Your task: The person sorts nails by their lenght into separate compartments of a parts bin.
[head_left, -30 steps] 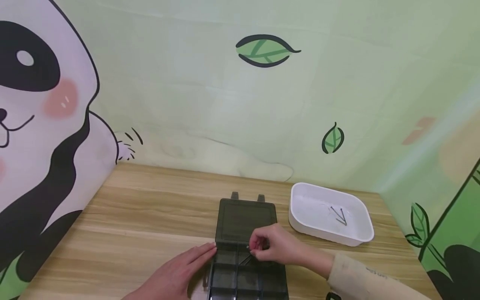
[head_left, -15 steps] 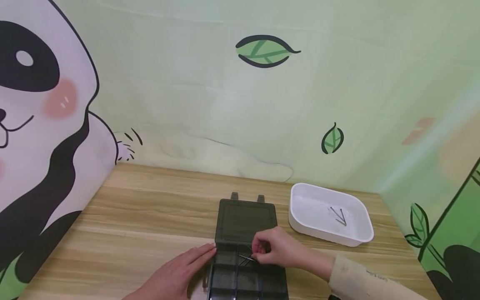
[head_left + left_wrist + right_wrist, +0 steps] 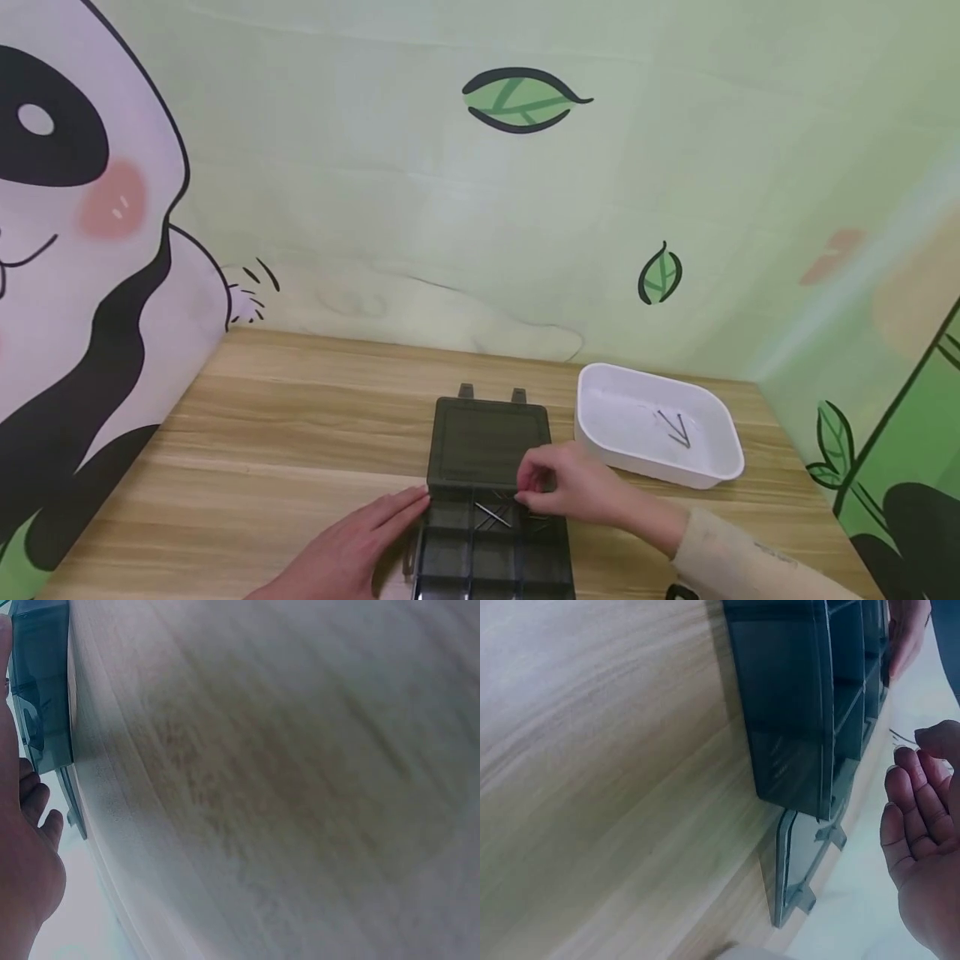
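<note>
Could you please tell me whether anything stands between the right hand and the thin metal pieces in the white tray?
Only the near wall of the white tray stands between the right hand and the thin metal pieces. From above, nothing visible covers them, so reaching over that wall would probably be enough.

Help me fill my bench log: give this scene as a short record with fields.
Box: open on the table
Lid: laid back at the box's far side
Box pieces: thin, metal, in the far middle compartment
Tray: white, right of the lid
Tray pieces: thin, metal
Left hand: fingertips at the box's left side
Right hand: above the box's far right; grip unclear
</note>
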### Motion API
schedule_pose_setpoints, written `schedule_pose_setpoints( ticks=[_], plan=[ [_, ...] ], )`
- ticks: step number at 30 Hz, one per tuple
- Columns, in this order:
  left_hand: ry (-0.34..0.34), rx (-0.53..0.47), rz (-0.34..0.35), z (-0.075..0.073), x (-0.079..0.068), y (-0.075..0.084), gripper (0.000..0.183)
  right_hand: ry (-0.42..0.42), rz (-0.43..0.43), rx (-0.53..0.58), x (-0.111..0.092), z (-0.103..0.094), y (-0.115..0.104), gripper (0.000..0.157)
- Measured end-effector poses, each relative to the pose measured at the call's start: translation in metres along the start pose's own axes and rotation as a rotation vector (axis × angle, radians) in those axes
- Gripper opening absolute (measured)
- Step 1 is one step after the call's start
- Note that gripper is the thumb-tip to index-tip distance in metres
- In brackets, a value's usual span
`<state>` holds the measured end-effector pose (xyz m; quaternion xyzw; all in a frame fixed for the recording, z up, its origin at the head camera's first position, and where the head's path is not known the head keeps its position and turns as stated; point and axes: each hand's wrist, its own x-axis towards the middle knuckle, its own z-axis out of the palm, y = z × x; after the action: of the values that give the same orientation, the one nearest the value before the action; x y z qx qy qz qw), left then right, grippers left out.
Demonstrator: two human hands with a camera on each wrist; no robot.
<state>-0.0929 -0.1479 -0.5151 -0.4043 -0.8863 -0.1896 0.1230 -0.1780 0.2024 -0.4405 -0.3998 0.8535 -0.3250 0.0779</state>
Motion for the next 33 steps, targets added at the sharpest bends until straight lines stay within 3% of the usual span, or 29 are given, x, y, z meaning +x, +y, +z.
schedule_pose_setpoints(
  ticks=[6,13,33],
  plan=[
    [-0.001,0.015,-0.002,-0.001,-0.001,0.000,0.126,0.008,0.007,0.025,-0.005,-0.011,0.001,0.016],
    [0.028,0.023,0.018,0.001,0.000,-0.001,0.125,0.045,-0.016,-0.013,-0.010,-0.024,0.000,0.016],
    [0.023,-0.002,0.014,0.003,-0.001,-0.003,0.124,0.099,-0.020,-0.147,-0.022,-0.064,-0.001,0.020]
  ],
)
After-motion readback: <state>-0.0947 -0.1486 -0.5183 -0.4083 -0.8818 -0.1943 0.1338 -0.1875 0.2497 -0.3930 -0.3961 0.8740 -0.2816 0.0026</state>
